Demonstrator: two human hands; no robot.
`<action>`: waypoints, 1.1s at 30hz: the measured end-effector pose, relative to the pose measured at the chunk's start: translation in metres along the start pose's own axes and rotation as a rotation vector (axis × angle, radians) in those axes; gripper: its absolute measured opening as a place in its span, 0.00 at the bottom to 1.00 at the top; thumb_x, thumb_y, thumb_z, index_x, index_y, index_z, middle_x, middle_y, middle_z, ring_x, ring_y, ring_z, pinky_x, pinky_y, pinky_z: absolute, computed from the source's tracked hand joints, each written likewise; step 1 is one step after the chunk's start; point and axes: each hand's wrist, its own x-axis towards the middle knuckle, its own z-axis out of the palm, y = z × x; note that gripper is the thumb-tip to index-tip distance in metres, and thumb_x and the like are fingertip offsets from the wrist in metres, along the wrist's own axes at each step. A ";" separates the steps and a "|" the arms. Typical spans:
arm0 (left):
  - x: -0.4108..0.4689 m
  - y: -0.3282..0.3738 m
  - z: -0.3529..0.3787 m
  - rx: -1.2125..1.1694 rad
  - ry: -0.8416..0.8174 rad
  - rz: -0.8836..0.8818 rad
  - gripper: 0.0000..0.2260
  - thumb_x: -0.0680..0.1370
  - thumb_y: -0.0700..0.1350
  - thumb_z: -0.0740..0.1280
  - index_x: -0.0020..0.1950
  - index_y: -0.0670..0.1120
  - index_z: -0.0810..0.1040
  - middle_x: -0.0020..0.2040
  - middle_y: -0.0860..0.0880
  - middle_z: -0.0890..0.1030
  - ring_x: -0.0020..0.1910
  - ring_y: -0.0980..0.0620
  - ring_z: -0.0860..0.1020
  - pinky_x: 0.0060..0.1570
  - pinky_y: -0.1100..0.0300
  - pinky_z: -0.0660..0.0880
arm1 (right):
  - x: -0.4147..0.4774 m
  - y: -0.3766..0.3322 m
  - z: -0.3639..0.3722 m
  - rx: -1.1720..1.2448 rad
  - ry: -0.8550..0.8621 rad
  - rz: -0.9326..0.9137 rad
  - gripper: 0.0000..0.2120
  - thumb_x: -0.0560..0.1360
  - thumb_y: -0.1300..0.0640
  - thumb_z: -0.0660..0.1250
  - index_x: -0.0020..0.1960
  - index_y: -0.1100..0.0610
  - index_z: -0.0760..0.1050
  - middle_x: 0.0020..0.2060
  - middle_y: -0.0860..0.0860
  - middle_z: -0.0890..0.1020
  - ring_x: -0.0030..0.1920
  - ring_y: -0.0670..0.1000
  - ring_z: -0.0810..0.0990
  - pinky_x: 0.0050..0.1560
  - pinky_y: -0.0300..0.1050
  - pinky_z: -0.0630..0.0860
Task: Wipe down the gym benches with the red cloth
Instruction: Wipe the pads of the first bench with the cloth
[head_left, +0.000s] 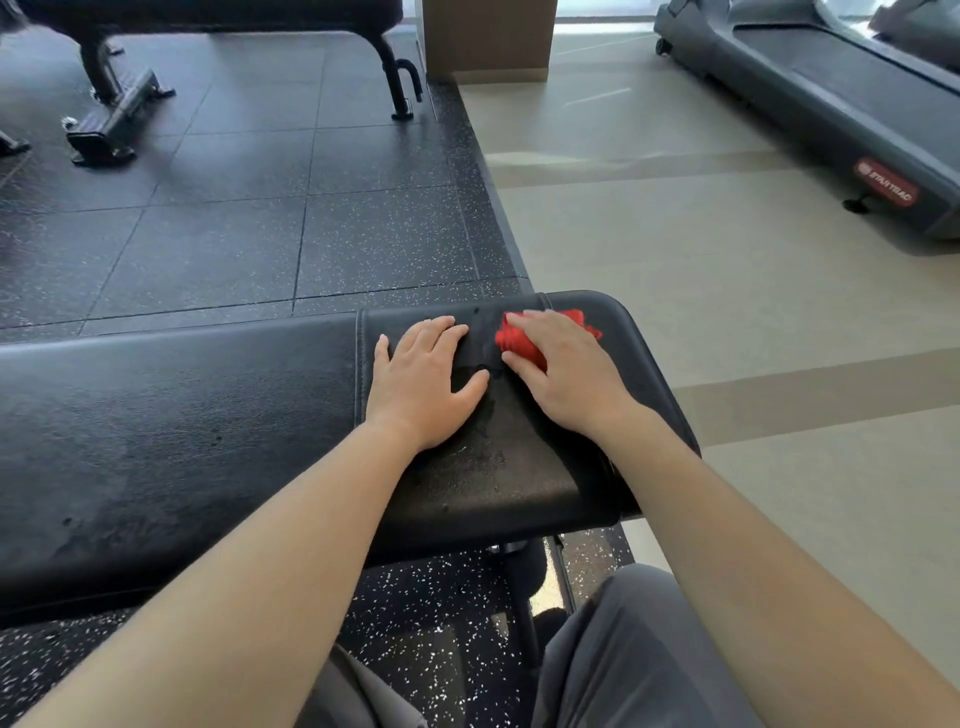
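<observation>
Wiping is under way on the near gym bench (182, 441), with the red cloth (514, 340) pressed on its short right-hand pad.

Nearest, grey trouser legs (639, 649) are seen below the padding. On the short pad the left hand (423, 379) is laid flat, fingers straight and spread, nothing held. Just right of it the right hand (563, 374) is cupped over the bunched cloth, fingers curved on top and thumb tucked against its near edge. The cloth is judged soft, light and easily crumpled, best taken as 1 wad under the palm so no loose corner is dragged. Farther off, a 2nd bench (104, 67) is seen far left and a treadmill (831, 88) far right.
</observation>
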 end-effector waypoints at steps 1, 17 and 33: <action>0.000 -0.002 -0.002 0.009 -0.030 0.021 0.27 0.78 0.59 0.57 0.75 0.52 0.59 0.76 0.55 0.58 0.75 0.54 0.52 0.73 0.43 0.45 | -0.011 -0.003 0.000 -0.014 -0.002 -0.012 0.23 0.78 0.49 0.62 0.70 0.53 0.67 0.69 0.51 0.70 0.70 0.51 0.64 0.71 0.43 0.54; -0.011 -0.038 -0.009 0.035 0.016 0.073 0.27 0.78 0.57 0.57 0.75 0.51 0.59 0.76 0.55 0.58 0.75 0.56 0.54 0.74 0.53 0.47 | 0.043 -0.021 0.029 -0.032 -0.032 -0.002 0.23 0.78 0.48 0.61 0.71 0.53 0.65 0.69 0.52 0.69 0.71 0.53 0.64 0.71 0.52 0.58; -0.010 -0.037 -0.010 0.050 0.004 0.062 0.28 0.78 0.58 0.57 0.76 0.50 0.57 0.76 0.54 0.57 0.75 0.56 0.53 0.75 0.53 0.47 | 0.072 -0.024 0.035 -0.038 0.013 0.051 0.19 0.78 0.49 0.60 0.67 0.53 0.69 0.64 0.51 0.74 0.66 0.54 0.69 0.66 0.52 0.63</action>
